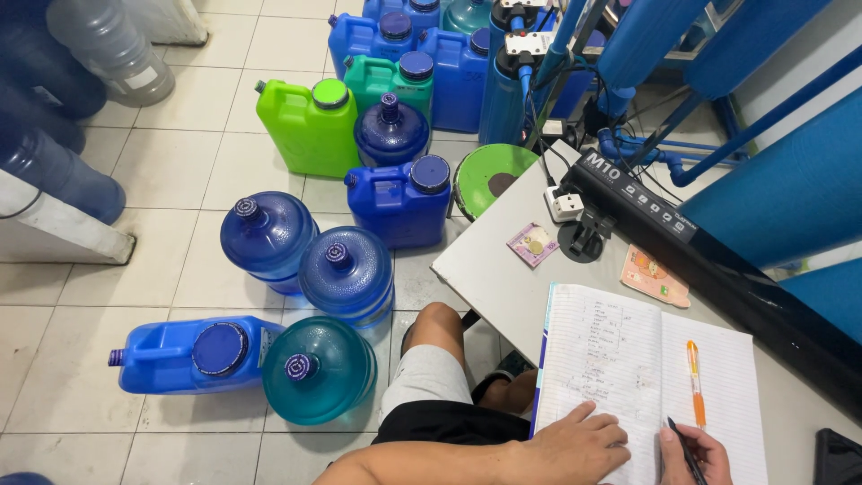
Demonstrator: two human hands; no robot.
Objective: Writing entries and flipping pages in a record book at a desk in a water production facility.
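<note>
An open lined notebook (620,359) with handwriting on its left page lies on a grey table (489,269) at the lower right. My left hand (575,445) rests flat on the lower left page, fingers spread. My right hand (696,454) grips a black pen (685,449) with its tip over the right page. An orange pen (695,382) lies loose on the right page above that hand.
Several blue, teal and green water containers (346,269) crowd the tiled floor to the left. On the table lie banknotes with coins (532,244), another banknote (654,276), a long black device (709,260) and a white plug adapter (564,204). My bare knee (437,328) is below the table's edge.
</note>
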